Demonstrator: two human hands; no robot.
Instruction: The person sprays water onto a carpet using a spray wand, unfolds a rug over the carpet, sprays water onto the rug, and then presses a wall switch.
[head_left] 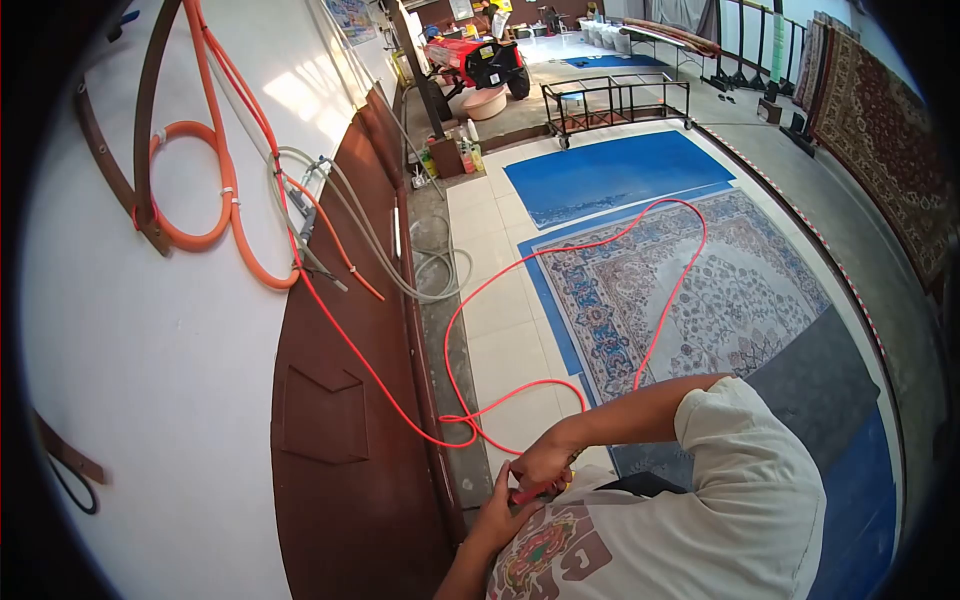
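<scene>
Close in front of my shirt [690, 530], my two hands meet. My right hand [546, 458] is closed, with its forearm reaching across from the right. Below it, my left hand [496, 516] closes around a red handle-like piece [530, 493]. A bit of yellow shows beside the right fingers; the exact kind of the piece is hidden by the fingers. A thin red hose [448, 340] runs right by my hands, loops on the tiles and stretches over a patterned rug [700, 290]. The rug's near right part appears dark grey [820, 380].
Left stands a white wall [150, 400] with a brown lower panel [350, 500] and hanging orange hose [228, 190]. Blue mats [620, 175] lie around the rug. Beyond are a wheeled black frame [615, 100], a red machine [465, 60] and hanging rugs [880, 140].
</scene>
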